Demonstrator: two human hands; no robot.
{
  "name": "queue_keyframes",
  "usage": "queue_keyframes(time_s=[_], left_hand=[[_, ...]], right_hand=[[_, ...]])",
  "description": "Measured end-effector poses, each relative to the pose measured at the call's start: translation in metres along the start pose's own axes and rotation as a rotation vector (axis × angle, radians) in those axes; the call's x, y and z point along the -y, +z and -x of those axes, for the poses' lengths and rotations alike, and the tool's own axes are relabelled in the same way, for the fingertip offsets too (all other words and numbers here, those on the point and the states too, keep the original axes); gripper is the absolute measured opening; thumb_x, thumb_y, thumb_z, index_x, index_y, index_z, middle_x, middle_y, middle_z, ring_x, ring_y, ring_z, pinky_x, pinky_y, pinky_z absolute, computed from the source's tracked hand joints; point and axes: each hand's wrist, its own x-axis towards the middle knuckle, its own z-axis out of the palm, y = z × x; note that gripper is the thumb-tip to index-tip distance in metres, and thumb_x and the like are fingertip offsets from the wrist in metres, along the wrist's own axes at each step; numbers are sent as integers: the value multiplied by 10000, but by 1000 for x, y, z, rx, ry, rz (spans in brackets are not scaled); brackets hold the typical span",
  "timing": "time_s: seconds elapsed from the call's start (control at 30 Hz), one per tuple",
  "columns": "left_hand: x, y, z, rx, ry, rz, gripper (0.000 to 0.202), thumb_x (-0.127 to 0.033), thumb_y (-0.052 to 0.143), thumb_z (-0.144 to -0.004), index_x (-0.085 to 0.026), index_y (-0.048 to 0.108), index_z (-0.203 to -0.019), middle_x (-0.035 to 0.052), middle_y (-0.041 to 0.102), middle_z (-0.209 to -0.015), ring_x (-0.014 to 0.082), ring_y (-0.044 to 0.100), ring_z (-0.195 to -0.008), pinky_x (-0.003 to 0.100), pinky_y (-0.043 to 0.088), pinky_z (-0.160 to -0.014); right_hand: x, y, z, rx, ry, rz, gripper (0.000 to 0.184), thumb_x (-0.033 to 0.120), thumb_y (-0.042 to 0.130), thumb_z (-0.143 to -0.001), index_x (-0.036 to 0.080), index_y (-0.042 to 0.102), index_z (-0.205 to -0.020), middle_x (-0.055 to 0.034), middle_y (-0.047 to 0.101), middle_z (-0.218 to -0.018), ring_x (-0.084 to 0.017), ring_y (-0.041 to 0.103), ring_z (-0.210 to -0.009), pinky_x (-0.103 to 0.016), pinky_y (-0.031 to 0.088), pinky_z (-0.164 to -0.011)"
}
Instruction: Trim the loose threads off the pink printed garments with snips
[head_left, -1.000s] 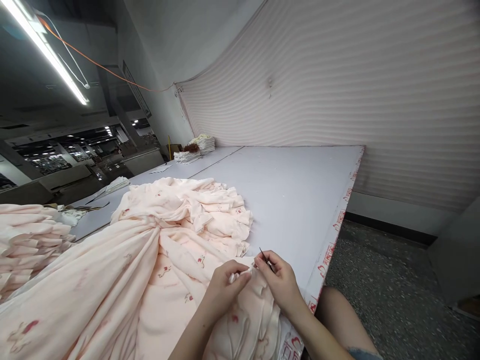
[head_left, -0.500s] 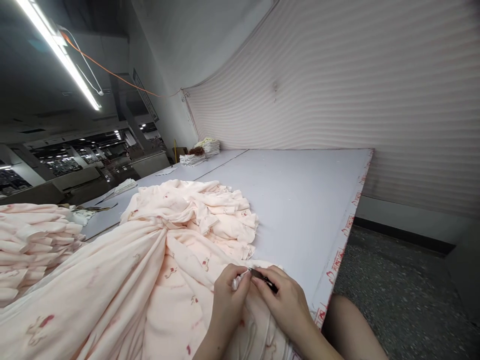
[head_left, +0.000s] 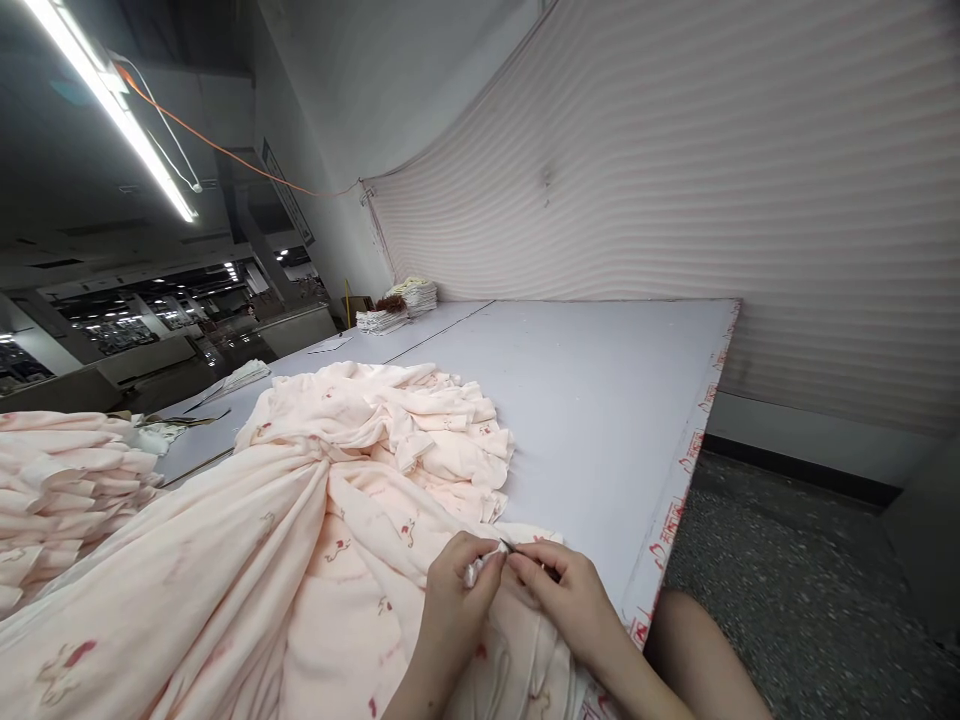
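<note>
My left hand (head_left: 457, 590) is closed in a pinch on a small white gathered bit of fabric (head_left: 474, 570). Close against it, my right hand (head_left: 568, 598) grips small dark thread snips (head_left: 508, 546), mostly hidden in the fingers, with the tip at the white fabric. Under both hands spreads a large pale pink cloth (head_left: 375, 540) with a small red and brown print. It lies bunched and gathered, with frilled edges at the far side.
A second heap of the pink cloth (head_left: 67, 490) lies at the left. The grey table (head_left: 600, 390) has red-printed tape along its right edge. Folded stacks (head_left: 409, 300) stand at the far end, before a striped hanging sheet (head_left: 675, 200). A bare knee (head_left: 697, 650) shows beside the table.
The snips have turned in my right hand, so less of their dark body shows. The right fingers have closed in nearer the white fabric. My left hand keeps its pinch.
</note>
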Motion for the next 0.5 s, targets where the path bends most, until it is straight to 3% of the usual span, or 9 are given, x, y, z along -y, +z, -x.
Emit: queue_keyframes(time_s=[0.1,0.17,0.3,0.5], left_hand=[[0,-2,0,25,-48,78,160,-284,548,-815,-193,676,-846,32,635,-782,184,590,-776,270,448,-719],[0,-3,-1,46,-89,132,186,-302,538,-826,-200,685,-877,41,647,-838,194,590,-833,280,446,-756],[-1,-4,-1,66,-113,191,210,-308,537,-828,-201,688,-927,53,640,-889,213,584,-908,305,437,-813],[-2,-4,2,90,-102,184,229,-306,518,-846,-224,674,-993,37,603,-859,195,572,-859,297,435,-780]], right_hand=[[-4,1,-3,21,123,-207,333,439,552,-806,154,708,-731,-36,660,-658,-188,595,-650,-267,431,-585],[-5,1,-1,19,124,-269,316,438,578,-789,156,715,-830,-57,696,-772,-210,619,-743,-285,459,-654],[-6,0,5,-31,21,-89,306,406,610,-770,198,705,-974,-86,695,-1016,-263,595,-988,-364,436,-871],[-5,0,7,-84,-18,104,269,402,560,-803,213,720,-907,-87,705,-977,-260,618,-936,-374,460,-830]])
